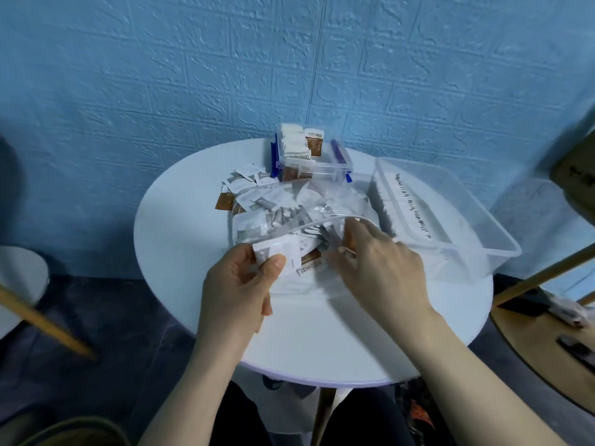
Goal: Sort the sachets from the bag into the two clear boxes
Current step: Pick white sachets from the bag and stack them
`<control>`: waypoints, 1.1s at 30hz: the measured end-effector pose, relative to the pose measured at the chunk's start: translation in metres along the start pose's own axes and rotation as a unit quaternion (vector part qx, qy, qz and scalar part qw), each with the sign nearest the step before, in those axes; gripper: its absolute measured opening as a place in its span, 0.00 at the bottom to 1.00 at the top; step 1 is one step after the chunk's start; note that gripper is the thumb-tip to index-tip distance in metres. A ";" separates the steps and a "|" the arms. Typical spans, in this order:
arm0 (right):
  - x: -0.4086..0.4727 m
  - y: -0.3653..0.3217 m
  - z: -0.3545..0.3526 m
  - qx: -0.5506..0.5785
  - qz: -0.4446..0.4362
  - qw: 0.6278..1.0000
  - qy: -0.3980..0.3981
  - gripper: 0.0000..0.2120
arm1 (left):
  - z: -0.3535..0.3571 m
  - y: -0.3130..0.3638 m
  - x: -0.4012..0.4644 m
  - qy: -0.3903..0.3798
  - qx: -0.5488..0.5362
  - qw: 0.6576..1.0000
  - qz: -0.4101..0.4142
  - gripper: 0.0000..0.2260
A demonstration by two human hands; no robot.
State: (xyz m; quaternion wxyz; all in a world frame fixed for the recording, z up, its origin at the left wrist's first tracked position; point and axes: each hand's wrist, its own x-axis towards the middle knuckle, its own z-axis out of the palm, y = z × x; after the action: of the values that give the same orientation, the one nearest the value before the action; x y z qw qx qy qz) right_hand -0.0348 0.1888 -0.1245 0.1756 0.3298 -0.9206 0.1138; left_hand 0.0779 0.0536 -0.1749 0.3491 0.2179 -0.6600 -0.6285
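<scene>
A round white table (322, 342) carries everything. Where the left hand (240, 284) pinches a white sachet (277, 251), the clear bag (299, 210) lies just beyond — crumpled, full of sachets. Past the bag and to the left, loose sachets (240, 188) lie scattered. Farther back stands a small clear box (314, 162); right of the grip, a large clear box (450, 220).
</scene>
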 end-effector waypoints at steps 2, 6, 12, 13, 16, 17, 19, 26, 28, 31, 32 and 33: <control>0.009 -0.003 0.007 -0.027 0.018 0.998 -0.049 0.22 | -0.001 0.001 -0.001 -0.001 -0.019 1.000 -0.007 0.08; 0.018 0.000 0.018 -0.016 0.020 0.994 -0.106 0.23 | -0.003 0.004 -0.002 -0.017 -0.037 0.999 -0.008 0.07; 0.003 0.017 0.014 0.069 -0.087 0.993 -0.025 0.18 | -0.005 0.003 -0.001 -0.020 -0.057 0.998 -0.013 0.07; -0.002 0.018 0.012 0.076 -0.109 0.991 -0.013 0.17 | -0.004 0.003 0.000 -0.023 -0.054 0.998 -0.013 0.06; -0.014 0.012 0.011 0.049 -0.171 0.984 0.015 0.16 | -0.003 0.003 -0.001 -0.024 -0.047 0.998 -0.017 0.07; -0.018 0.008 0.010 0.042 -0.181 0.982 0.014 0.16 | -0.004 0.003 -0.001 -0.021 -0.045 0.999 -0.017 0.07; -0.025 0.003 0.010 0.046 -0.185 0.982 0.002 0.18 | -0.004 0.004 -0.002 -0.015 -0.036 0.999 -0.016 0.09; -0.048 0.002 0.003 0.114 -0.106 0.988 -0.024 0.27 | 0.001 0.005 -0.005 -0.006 0.051 0.999 -0.007 0.06; -0.052 0.006 0.003 0.190 -0.052 0.980 -0.032 0.25 | 0.000 0.005 -0.008 0.024 0.081 0.996 0.017 0.05; -0.050 0.014 0.004 0.242 0.013 0.970 -0.029 0.22 | -0.006 0.003 -0.016 0.065 0.123 0.989 0.048 0.05; -0.048 0.017 0.005 0.224 0.024 0.974 -0.040 0.22 | -0.008 0.002 -0.018 0.072 0.134 0.987 0.054 0.05; -0.047 0.019 0.006 0.196 0.033 0.979 -0.047 0.22 | -0.010 0.002 -0.019 0.076 0.139 0.986 0.054 0.06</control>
State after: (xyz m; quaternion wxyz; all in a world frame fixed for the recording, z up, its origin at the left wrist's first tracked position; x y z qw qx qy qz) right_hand -0.0146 0.2276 -0.1503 0.0601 0.3325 -0.8980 0.2817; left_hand 0.0980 0.0607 -0.1766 0.3976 0.2753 -0.7238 -0.4922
